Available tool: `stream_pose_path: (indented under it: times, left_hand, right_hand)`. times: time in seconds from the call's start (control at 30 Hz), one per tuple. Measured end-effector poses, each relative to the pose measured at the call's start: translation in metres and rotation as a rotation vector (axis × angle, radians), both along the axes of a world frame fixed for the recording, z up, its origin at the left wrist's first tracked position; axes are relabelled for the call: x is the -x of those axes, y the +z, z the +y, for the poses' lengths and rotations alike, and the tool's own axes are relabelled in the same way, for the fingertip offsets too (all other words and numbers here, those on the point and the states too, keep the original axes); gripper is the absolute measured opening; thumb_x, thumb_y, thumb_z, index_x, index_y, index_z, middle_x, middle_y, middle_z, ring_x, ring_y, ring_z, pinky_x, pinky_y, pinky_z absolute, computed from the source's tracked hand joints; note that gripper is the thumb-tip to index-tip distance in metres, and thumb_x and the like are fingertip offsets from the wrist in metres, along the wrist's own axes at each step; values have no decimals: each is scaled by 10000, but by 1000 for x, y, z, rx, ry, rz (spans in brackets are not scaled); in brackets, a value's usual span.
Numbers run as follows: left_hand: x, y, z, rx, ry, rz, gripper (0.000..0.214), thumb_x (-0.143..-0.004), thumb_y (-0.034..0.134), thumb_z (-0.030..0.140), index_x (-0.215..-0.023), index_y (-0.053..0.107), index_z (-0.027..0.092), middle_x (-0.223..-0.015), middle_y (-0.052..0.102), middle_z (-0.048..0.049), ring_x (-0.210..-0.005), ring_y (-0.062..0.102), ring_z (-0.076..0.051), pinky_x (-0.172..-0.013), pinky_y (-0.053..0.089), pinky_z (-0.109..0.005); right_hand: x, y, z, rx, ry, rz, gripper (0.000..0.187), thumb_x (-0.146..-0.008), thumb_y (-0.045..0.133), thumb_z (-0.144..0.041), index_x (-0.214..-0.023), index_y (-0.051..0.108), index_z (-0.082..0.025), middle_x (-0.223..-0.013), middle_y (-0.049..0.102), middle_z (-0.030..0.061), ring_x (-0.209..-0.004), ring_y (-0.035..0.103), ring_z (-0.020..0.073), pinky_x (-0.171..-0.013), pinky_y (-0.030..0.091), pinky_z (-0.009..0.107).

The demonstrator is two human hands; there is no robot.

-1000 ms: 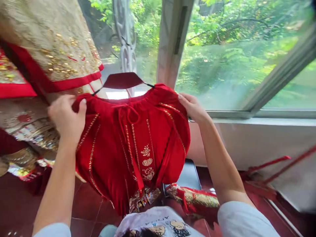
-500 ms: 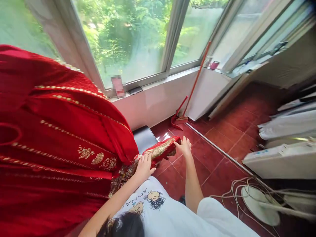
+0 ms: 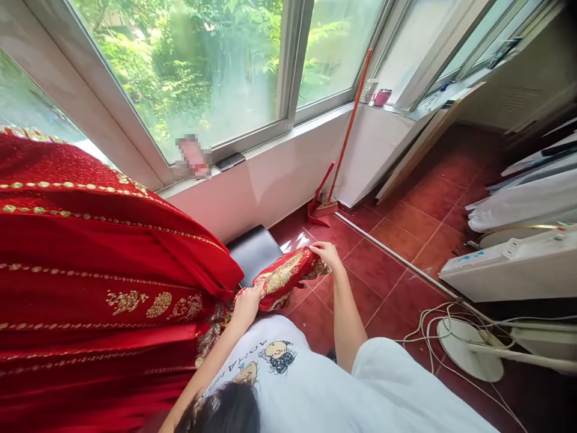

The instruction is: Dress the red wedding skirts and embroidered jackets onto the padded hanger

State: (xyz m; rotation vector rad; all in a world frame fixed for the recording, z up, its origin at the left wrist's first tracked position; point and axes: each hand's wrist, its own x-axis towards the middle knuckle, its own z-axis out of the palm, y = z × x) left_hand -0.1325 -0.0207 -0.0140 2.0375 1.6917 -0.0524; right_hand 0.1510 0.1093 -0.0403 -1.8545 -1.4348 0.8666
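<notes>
A red cloth with gold embroidery (image 3: 283,273) stretches between my hands in front of my white shirt. My left hand (image 3: 247,304) is closed on its left end, with the fingers partly hidden. At the upper right end, my right hand (image 3: 327,252) pinches the edge, and a gold-trimmed flap hangs below the fingers. To the left spreads a large red gown (image 3: 112,252) with rows of gold beads and gold motifs. Dark lace-like gold trim lies between the gown and my left forearm. Whether the cloth belongs to the gown I cannot tell.
Behind the cloth stands a dark stool or chair seat (image 3: 255,248). A broom (image 3: 349,138) and a red dustpan (image 3: 318,210) lean by the wall. Cables loop around a white round base (image 3: 469,349) on the right. A pink mug (image 3: 382,97) sits on the sill.
My left hand has gone from lying over the cloth to gripping its left end. The cloth shows more of its embroidered face. The whole view has shifted slightly.
</notes>
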Motion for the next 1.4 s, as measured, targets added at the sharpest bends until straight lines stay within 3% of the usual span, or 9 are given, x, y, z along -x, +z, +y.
stream_pose_path:
  times: [0.23, 0.47, 0.6, 0.73, 0.83, 0.9, 1.1, 1.23, 1.4]
  left_hand:
    - [16, 54, -18, 14, 69, -62, 442, -911, 400, 140, -1273, 610, 280, -1138, 715, -83, -1023, 678, -249, -856, 495, -344]
    - [64, 153, -32, -330, 703, -803, 193, -762, 643, 274, -943, 642, 208, -810, 720, -5, -649, 647, -144, -605, 477, -220]
    - [71, 205, -42, -403, 991, -1275, 378, -601, 785, 292, -905, 584, 192, -662, 643, 43, -476, 555, -86, -464, 428, -164]
    - [79, 232, -74, -630, 1141, -1359, 478, -593, 793, 235, -1043, 637, 191, -795, 685, 13, -555, 615, -87, -511, 483, -157]
    - [85, 237, -102, -766, 1195, -1271, 543, -654, 770, 255, -1177, 628, 221, -770, 687, 17, -532, 608, -86, -506, 493, -163]
    - [90, 236, -118, -841, 1232, -1163, 519, -685, 760, 290, -1184, 634, 221, -732, 679, 19, -529, 610, -98, -502, 503, -175]
    - [111, 225, -170, -996, 1410, -803, 500, -746, 702, 484, -1148, 652, 192, -710, 677, -7, -582, 653, -157, -495, 529, -213]
    - [121, 208, -206, -929, 1297, -861, 719, -782, 613, 575, -1385, 463, 213, -1017, 716, -84, -948, 692, -256, -779, 588, -334]
    - [117, 155, -220, -707, 1192, -712, 601, -780, 678, 399, -1326, 502, 219, -1332, 594, -109, -1244, 557, -264, -1059, 455, -395]
  right_hand:
    - [22, 48, -23, -105, -100, -106, 291, -824, 509, -358, -679, 665, -159, -759, 700, 99, -745, 610, 202, -767, 453, 324]
    - [55, 126, -21, -522, -72, 178, 363, -829, 575, -505, -881, 691, -165, -848, 710, 70, -783, 651, 197, -778, 521, 347]
    - [104, 158, -26, -600, 233, 363, 464, -854, 567, -473, -1213, 601, -181, -1318, 588, 132, -1209, 568, 241, -1014, 468, 418]
    - [150, 188, -86, -517, 712, 424, 872, -794, 649, -547, -1518, 232, -296, -1627, 86, 59, -1499, 86, 282, -1193, 198, 516]
    - [183, 202, -136, -424, 1288, 429, 1147, -705, 735, -565, -1552, 3, -314, -1630, -27, 43, -1496, 24, 299, -1209, 189, 489]
    - [214, 200, -159, -354, 1458, 410, 1187, -704, 757, -488, -1552, -46, -276, -1627, 52, 62, -1488, 137, 287, -1215, 233, 423]
    - [303, 170, -186, -253, 1371, 448, 596, -728, 584, -185, -1316, 507, -242, -1171, 688, 39, -1031, 667, 241, -933, 528, 350]
    - [330, 178, -180, -48, 1217, 867, 338, -686, 676, -243, -1021, 650, -216, -925, 724, -5, -832, 676, 201, -795, 547, 315]
    - [357, 201, -167, 357, 1017, 1273, 341, -588, 725, -233, -922, 669, -195, -785, 719, -10, -664, 649, 159, -677, 551, 285]
